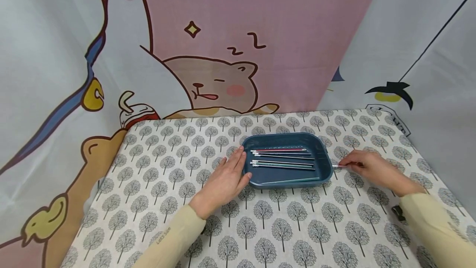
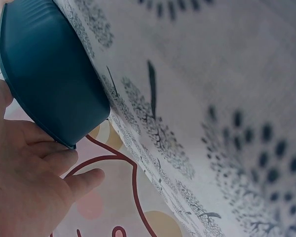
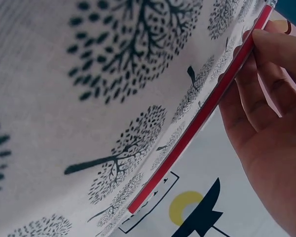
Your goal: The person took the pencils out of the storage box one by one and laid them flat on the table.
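A dark blue plastic tray (image 1: 279, 174) sits on the table and holds several thin pencils (image 1: 282, 164) with pale, shiny ends. Most lie crosswise in the middle; a pale green one (image 1: 291, 180) lies along the near wall. At the tray's left end my left hand (image 1: 224, 179) rests, fingers extended along the rim and thumb spread at the near corner. Just beyond the right end, my right hand (image 1: 368, 169) pinches a red pencil (image 3: 202, 111) between thumb and fingers. Its shiny end points at the tray; in the head view the hand covers most of its length.
A white cloth (image 1: 282, 228) printed with grey trees covers the table. A small black object (image 1: 398, 213) shows beside the right sleeve. Cartoon-printed curtains (image 1: 290, 53) hang behind and at the sides of the table.
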`<state>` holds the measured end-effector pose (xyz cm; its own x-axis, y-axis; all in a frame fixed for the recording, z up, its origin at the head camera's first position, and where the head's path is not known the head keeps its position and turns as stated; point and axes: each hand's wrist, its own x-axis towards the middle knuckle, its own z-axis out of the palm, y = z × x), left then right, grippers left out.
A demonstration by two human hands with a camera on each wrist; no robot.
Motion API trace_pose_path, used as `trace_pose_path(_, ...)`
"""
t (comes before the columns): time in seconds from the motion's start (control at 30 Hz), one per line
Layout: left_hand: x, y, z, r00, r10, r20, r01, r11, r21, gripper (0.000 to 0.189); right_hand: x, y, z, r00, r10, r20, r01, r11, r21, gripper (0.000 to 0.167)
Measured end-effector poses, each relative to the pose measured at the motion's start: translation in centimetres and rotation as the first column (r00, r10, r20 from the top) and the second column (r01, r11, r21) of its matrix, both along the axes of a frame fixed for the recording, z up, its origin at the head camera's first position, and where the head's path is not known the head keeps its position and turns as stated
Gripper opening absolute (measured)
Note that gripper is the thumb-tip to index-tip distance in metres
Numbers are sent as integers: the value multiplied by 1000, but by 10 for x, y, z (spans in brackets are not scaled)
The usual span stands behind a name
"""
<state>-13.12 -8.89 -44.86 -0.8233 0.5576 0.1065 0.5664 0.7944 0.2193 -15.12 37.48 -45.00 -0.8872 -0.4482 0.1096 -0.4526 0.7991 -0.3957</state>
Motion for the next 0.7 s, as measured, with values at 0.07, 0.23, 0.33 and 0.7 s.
trace_pose_path(0.07,0,0,0,1000,-2,-3,2,1000,2,72,0,0,-1,1000,3,12,-3,1000,4,33)
trace_pose_path(0.23,0,0,0,1000,-1,-1,1,1000,7,72,-1,0,-5,999,26,45,-26,1000,-4,31)
trace_pose_path(0.33,0,0,0,1000,-1,0,1,1000,9,72,-1,-1,-7,999,32,40,-32,999,-3,30)
trace_pose_path(0.7,-1,1,0,1000,-3,-1,4,1000,16,71,-2,-2,-8,992,-7,123,10,1000,-22,28)
